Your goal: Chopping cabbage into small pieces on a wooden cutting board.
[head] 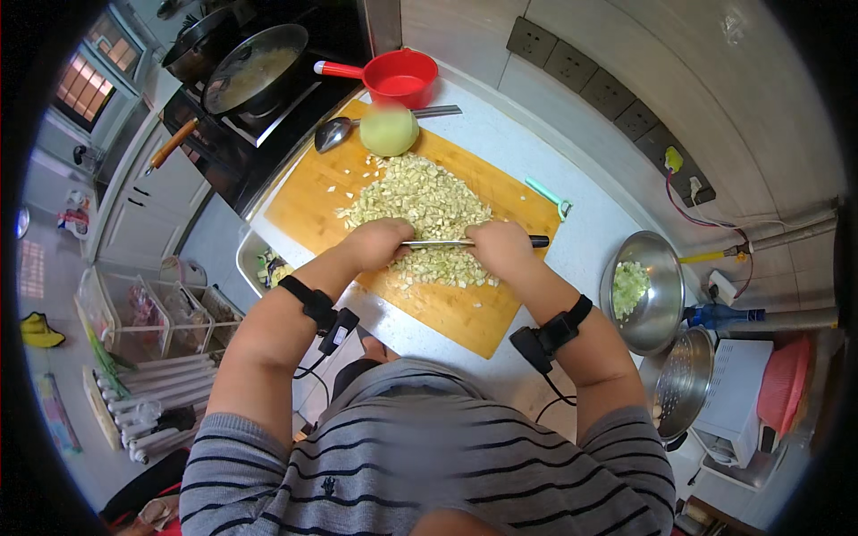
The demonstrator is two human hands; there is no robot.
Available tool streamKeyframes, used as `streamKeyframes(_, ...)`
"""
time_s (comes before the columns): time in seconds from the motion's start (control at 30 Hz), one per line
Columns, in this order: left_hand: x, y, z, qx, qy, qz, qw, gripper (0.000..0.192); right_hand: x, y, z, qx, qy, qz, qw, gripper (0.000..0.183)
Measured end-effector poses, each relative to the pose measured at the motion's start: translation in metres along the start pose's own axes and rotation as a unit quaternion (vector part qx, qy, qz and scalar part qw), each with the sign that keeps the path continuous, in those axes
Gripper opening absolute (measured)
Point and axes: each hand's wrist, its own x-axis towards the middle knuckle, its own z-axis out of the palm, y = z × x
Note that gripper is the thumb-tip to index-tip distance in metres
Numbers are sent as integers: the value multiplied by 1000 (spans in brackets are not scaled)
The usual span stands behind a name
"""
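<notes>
A knife with a black handle (539, 241) lies crosswise over a heap of finely diced pale green vegetable (429, 194) on a wooden cutting board (462, 321). My right hand (501, 246) grips the knife beside its handle. At the blade's other end, my left hand (380, 242) holds the knife blade (439, 244) near the tip. The dice lie on both sides of the blade, mostly on the far side. Behind the heap sits a large rounded pale green vegetable (389, 132), partly blurred. My fingers are mostly hidden beneath my hands.
A metal ladle (333, 134) and a red plastic dipper (400, 77) are behind the board. A mint-green peeler (546, 194) lies at its right edge. A steel bowl (660, 295) holds chopped greens. Left, a wok (255, 74) sits on the stove; a scrap bin (249, 261) stands below the counter.
</notes>
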Motion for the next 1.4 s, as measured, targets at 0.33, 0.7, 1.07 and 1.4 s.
streamKeyframes(0.33,33,48,-21,161,-83,-89,979,19,-11,37,34,150,63,11,987,16)
streamKeyframes(0.7,1,57,-44,106,199,-87,970,42,-31,22,4,167,87,77,979,22)
streamKeyframes(1.07,38,61,-13,-240,295,-118,917,22,-37,4,33,505,183,118,835,29)
streamKeyframes(1.4,53,82,-10,-129,344,-73,927,25,-28,-5,39,518,230,154,809,30)
